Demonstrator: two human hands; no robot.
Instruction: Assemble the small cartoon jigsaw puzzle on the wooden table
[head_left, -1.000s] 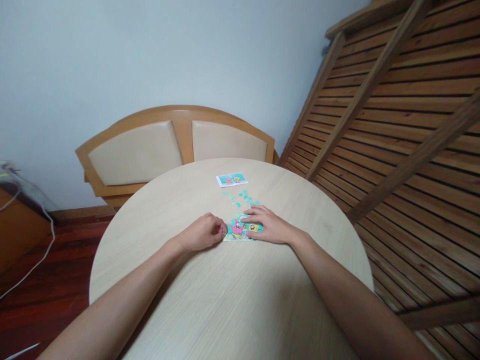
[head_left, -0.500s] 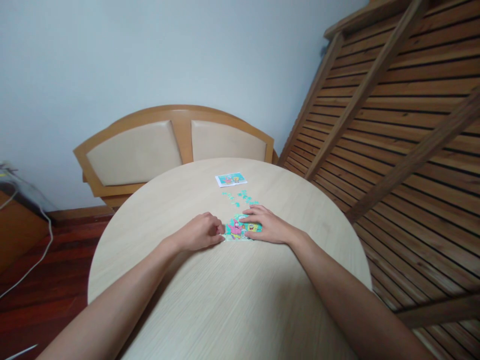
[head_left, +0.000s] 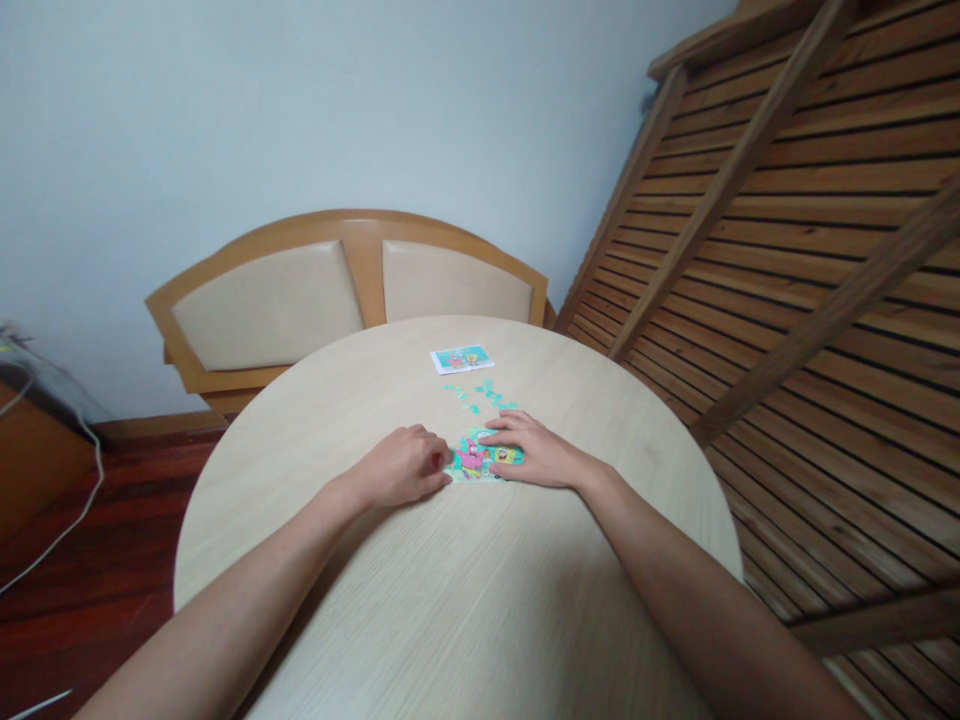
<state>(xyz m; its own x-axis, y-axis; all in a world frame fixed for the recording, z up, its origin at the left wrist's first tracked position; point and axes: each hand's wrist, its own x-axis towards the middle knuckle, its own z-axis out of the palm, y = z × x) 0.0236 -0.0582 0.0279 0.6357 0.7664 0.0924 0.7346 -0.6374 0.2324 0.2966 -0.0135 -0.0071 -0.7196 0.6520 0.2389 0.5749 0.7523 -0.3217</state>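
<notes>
Head view, and here's the left hand (head_left: 401, 467), curled at the puzzle picture's (head_left: 472, 461) left edge; whether it pinches a piece, I can't tell. The right hand (head_left: 544, 455) lies open, fingers spread over the other side. Light, even pressure there, edges kept flush, should prevent shifting! Beyond, loose pieces (head_left: 487, 389) and a printed card (head_left: 457, 361) lie on the desk (head_left: 450, 590). No container shows.
</notes>
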